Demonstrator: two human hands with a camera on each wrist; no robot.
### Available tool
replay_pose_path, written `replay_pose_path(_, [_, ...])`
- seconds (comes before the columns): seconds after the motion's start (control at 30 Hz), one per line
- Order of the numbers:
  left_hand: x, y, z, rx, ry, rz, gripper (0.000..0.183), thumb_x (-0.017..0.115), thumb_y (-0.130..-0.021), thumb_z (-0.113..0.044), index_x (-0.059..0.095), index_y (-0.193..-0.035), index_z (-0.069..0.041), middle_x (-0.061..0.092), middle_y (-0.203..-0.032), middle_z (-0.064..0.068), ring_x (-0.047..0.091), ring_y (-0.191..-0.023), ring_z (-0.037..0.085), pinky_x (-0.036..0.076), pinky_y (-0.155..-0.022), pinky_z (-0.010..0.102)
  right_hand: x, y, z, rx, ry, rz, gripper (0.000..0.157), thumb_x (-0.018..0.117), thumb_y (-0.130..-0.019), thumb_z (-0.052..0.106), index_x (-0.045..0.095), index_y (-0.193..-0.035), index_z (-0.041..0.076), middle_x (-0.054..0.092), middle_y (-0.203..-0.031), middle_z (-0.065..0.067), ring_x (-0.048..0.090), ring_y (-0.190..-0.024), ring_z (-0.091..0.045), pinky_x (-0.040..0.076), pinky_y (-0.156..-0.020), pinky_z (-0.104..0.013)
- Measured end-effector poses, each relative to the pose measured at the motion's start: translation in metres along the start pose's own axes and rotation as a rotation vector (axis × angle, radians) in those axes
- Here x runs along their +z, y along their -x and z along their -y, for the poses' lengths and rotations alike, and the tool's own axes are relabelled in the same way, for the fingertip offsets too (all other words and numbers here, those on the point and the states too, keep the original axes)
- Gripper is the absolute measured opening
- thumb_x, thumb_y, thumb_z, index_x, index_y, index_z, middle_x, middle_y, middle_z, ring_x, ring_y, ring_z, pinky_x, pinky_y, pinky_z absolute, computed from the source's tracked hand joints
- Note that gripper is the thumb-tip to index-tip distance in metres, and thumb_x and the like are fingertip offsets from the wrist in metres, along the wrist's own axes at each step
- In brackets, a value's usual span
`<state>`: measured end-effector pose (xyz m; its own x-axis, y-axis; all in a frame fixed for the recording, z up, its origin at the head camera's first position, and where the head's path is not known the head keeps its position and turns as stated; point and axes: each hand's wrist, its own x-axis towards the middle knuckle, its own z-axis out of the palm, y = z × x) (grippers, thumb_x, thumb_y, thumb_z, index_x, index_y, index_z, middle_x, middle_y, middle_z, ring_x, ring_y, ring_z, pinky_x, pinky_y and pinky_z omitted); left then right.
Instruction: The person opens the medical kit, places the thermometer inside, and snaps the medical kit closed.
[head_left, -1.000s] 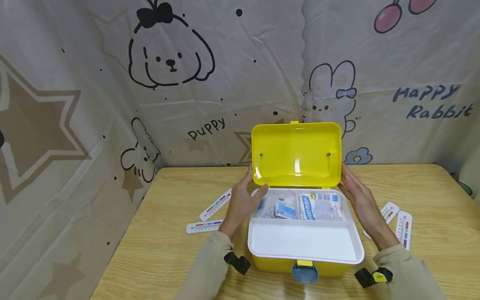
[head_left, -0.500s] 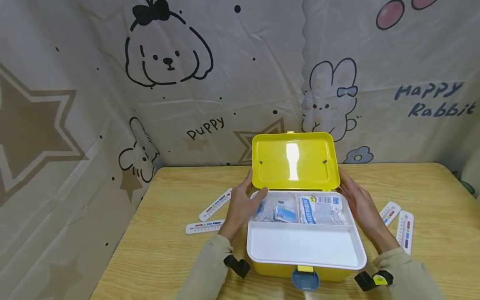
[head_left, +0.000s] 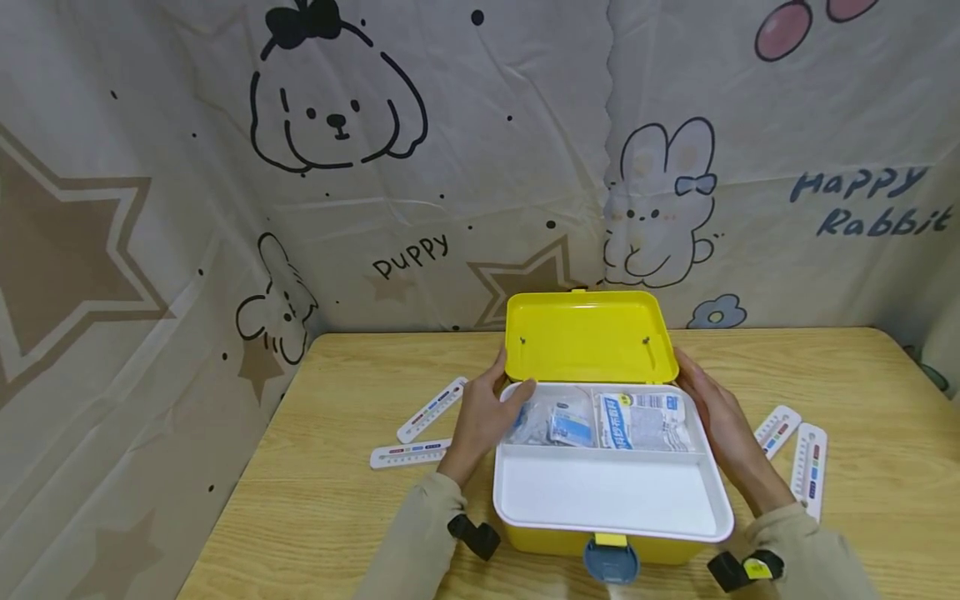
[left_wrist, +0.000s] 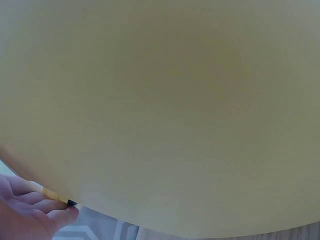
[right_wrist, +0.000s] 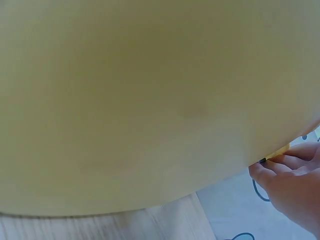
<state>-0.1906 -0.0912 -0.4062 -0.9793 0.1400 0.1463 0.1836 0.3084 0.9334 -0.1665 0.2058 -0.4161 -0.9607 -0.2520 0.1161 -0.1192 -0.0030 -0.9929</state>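
Your left hand [head_left: 482, 419] is at the rear left corner of the yellow medicine box [head_left: 546, 540], thumb spread from the fingers beside the white tray [head_left: 607, 492]; your right hand [head_left: 718, 412] lies along the rear right corner, fingers nearly straight, thumb hidden. The box stands on the tabletop [head_left: 315, 417], its lid [head_left: 588, 337] tilted open behind the tray. To steady that lid, it seems best to support both sides evenly, fingers clear of the hinge. In the rear compartments, a clear packet [head_left: 572, 427] bears a blue label too small to read; a flat packet [head_left: 648, 421] shows blue Chinese characters. Beyond lie four thermometer-like strips [head_left: 431, 410], markings unreadable; the backdrop [head_left: 487, 167] reads "PUPPY" and "Happy Rabbit".
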Motion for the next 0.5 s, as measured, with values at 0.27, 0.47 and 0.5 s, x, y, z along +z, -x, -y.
replay_pose_path(0.27, [0.0017, 0.0026, 0.0007, -0.028, -0.013, -0.009, 0.067, 0.062, -0.094, -0.023, 0.029, -0.149, -0.004, 0.039, -0.149, 0.009, 0.039, -0.135, 0.019, 0.035, -0.110, 0.038, 0.0001, 0.0026, -0.0045, 0.014, 0.033, -0.021, 0.065, 0.020, -0.105, 0.045, 0.006, -0.154, 0.004, 0.008, -0.158, -0.025, 0.029, -0.137, -0.009, 0.035, -0.097, -0.006])
replay_pose_path(0.47, [0.0015, 0.0035, 0.0018, -0.022, -0.033, -0.011, 0.065, 0.061, -0.095, -0.024, 0.030, -0.148, -0.001, 0.043, -0.146, 0.012, 0.041, -0.134, 0.021, 0.036, -0.108, 0.038, 0.0026, 0.0043, -0.0042, 0.056, 0.044, -0.037, 0.068, 0.020, -0.104, 0.048, 0.005, -0.154, 0.005, 0.006, -0.159, -0.022, 0.016, -0.144, -0.028, 0.033, -0.098, -0.007])
replay_pose_path(0.5, [0.0016, 0.0034, 0.0023, -0.018, -0.034, -0.010, 0.064, 0.060, -0.095, -0.023, 0.030, -0.148, -0.001, 0.043, -0.146, 0.012, 0.041, -0.134, 0.021, 0.037, -0.108, 0.038, 0.0028, 0.0045, -0.0045, 0.060, 0.046, -0.039, 0.068, 0.020, -0.104, 0.049, 0.005, -0.155, 0.005, 0.005, -0.159, -0.022, 0.014, -0.145, -0.030, 0.033, -0.099, -0.007])
